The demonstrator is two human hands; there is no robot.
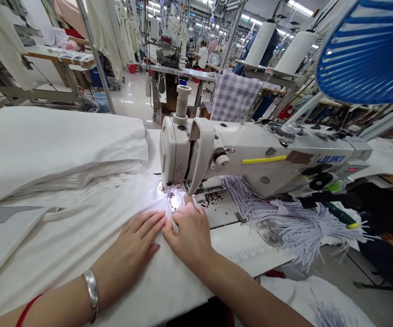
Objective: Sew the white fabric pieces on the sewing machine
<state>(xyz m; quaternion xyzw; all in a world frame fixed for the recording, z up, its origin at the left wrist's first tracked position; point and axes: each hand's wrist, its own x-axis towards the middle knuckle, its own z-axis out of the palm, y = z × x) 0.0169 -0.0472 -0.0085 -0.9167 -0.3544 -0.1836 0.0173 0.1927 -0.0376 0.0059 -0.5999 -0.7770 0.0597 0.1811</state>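
Observation:
My left hand [131, 247] lies flat on a white cloth [84, 250], fingers stretched toward the sewing machine's needle area. A silver bangle and a red cord circle that arm. My right hand [193, 234] is beside it, with its fingers curled and its thumb at the cloth's right edge, close to the lit needle plate [175, 200]. The fingertips are partly hidden, but they appear to pinch the cloth edge. Just beyond both hands stands a white sewing machine [251, 150], its head above the cloth.
Folded white fabric [60, 136] is stacked at the left. A bundle of pale lavender strips [295, 222] lies under the machine arm, near dark specks on the table. Behind are thread cones [259, 43], a checked cloth [233, 95] and a blue slatted cover [366, 54] at upper right.

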